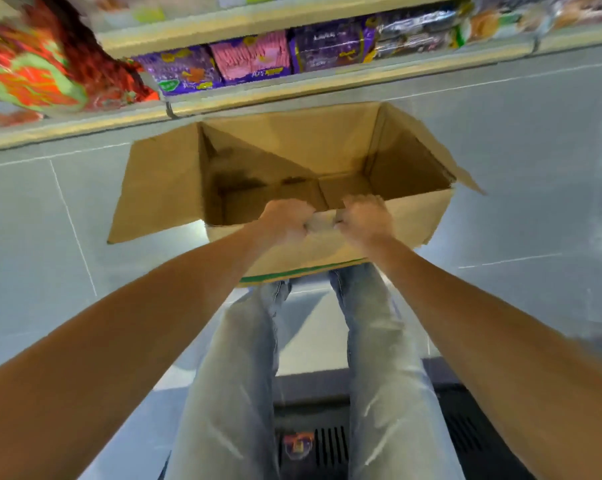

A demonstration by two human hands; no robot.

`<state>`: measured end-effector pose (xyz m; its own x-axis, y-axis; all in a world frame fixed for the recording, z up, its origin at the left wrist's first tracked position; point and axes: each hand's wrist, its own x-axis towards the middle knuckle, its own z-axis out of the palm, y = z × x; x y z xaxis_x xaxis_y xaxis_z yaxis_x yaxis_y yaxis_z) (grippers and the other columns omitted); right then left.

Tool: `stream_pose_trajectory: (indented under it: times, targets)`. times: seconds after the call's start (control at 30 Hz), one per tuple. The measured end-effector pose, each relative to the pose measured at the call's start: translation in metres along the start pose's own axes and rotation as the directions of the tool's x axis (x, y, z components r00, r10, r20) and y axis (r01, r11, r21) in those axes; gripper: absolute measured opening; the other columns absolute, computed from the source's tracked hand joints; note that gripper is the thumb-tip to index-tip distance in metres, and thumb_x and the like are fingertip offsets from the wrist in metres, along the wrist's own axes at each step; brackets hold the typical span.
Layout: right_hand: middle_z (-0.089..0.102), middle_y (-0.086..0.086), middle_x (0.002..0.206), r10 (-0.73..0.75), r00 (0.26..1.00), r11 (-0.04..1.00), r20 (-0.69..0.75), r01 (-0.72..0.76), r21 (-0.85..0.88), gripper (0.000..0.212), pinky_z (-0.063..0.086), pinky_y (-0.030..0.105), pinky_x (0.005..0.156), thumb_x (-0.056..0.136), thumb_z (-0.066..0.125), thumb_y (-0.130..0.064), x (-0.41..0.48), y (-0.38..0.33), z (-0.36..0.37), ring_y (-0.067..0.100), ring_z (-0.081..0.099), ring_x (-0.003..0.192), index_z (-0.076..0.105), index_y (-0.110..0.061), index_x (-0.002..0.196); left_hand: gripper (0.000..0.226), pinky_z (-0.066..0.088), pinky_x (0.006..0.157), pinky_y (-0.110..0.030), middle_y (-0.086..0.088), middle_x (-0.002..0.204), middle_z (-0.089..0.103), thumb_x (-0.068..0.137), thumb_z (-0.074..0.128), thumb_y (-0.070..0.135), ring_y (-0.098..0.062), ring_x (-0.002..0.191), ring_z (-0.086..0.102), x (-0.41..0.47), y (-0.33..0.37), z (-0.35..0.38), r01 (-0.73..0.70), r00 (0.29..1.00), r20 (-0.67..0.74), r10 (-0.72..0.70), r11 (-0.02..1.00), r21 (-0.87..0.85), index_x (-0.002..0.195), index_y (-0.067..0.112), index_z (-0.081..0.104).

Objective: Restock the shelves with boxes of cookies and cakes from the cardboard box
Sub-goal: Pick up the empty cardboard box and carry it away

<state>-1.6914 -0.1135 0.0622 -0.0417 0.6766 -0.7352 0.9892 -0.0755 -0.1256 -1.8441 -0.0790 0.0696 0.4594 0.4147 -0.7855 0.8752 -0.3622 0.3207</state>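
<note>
Right now the left hand (287, 220) and right hand (365, 220) are clenching side by side on the near rim of the open cardboard box (413, 216), while beyond the box purple and pink packets (251, 60) are lining the shelf (258, 95).
</note>
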Motion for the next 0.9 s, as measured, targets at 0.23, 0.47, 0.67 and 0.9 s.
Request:
stream_pose_trajectory:
  times: [0.23,0.47,0.67,0.9]
  targets:
    - [0.039,0.022,0.141,0.520,0.852,0.624,0.054,-0.423,0.657,0.063,0.032,0.039,0.105,0.095,0.046,-0.043,-0.138,0.048,-0.068,0.037,0.040,0.129,0.035,0.002,0.139,0.021,0.036,0.061,-0.032,-0.009,0.096,0.066,0.088,0.054,0.027,-0.030,0.096,0.063,-0.067,0.102,-0.073,-0.126,0.992,0.027,0.124,0.988,0.086,0.095,0.010,0.065]
    - [0.052,0.005,0.137,0.187,0.852,-0.482,0.490,-0.355,0.801,0.089,0.050,0.045,0.094,0.068,0.057,-0.079,-0.228,0.084,-0.113,0.032,0.054,0.120,0.048,-0.019,0.133,0.023,0.048,0.077,-0.041,-0.015,0.103,0.067,0.089,0.051,0.022,-0.033,0.096,0.062,-0.095,0.218,-0.116,-0.279,0.960,0.032,0.278,0.940,0.197,0.100,0.006,0.064]
    - [0.056,0.013,0.079,0.304,0.826,-0.685,0.475,-0.157,0.711,0.033,0.043,0.052,0.101,0.096,0.038,-0.036,-0.275,0.143,-0.143,0.027,0.054,0.071,0.049,-0.011,0.077,0.011,0.045,0.064,-0.036,-0.008,0.087,0.065,0.085,0.054,0.021,-0.028,0.084,0.063,-0.108,0.326,-0.131,-0.381,0.924,0.103,0.367,0.871,0.310,0.087,0.013,0.061]
    - [0.047,0.013,0.104,0.446,0.649,-0.808,0.616,-0.003,0.589,0.018,0.053,0.042,0.075,0.095,0.035,-0.018,-0.344,0.261,-0.148,0.030,0.049,0.086,0.042,-0.007,0.109,0.016,0.034,0.054,-0.017,0.006,0.075,0.050,0.092,0.056,0.026,-0.013,0.070,0.049,-0.116,0.440,-0.165,-0.583,0.793,0.397,0.463,0.766,0.270,0.081,0.018,0.047]
